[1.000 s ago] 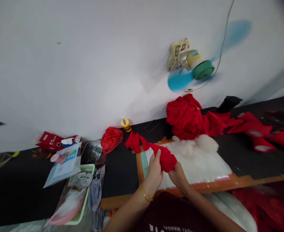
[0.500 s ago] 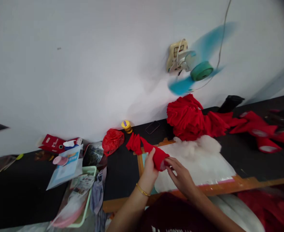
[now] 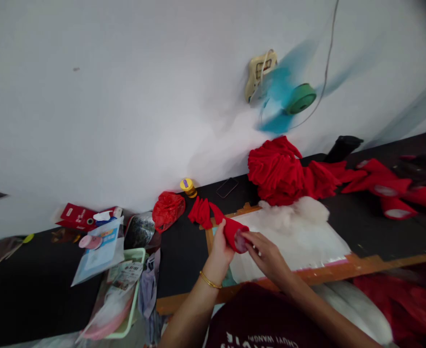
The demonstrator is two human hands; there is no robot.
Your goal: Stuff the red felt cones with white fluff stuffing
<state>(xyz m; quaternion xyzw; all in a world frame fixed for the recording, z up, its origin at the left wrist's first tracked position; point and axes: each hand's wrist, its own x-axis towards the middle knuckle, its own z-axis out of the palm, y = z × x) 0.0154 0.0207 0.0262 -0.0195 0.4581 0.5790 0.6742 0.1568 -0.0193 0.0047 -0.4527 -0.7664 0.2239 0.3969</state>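
Red soft-cloth tube (image 3: pixel 231 231) is sitting in both hands, up over the 9 o'clock end of a flat white sheet (image 3: pixel 307 249) on the black surface (image 3: pixel 184 263). Clock is centred on the tube, 12 pointing at the wall. Its pale round end (image 3: pixel 239 241) is facing about 4; can't tell if that's filling or lining.

Grip, left hand (image 3: pixel 220 245): closing around the tube's side, thumb lying along the top. Grip, right hand (image 3: pixel 267 252): fingers bent, tips touching the pale end; can't tell if they're pinching it or just pressing.

Handling, my read: light, soft, squashy, not fragile, not very slippery. Wall is probably giving under squeeze, so best hold is a loose wrap mid-body with one hand, fingertips at the rim with the other. Hard pinching is likely creasing the cloth.

Around it: small folded red cloth stack (image 3: pixel 200 213) is lying at 10, near. Yellow-lidded round jar (image 3: pixel 188 187) is standing between 10 and 11. Dark flat phone (image 3: pixel 227 187) is lying at 12. Big ruffled red cloth pile (image 3: pixel 275 170) is sitting at 1. Fluffy white fibre (image 3: pixel 312 212) is resting on the sheet, between 2 and 3.
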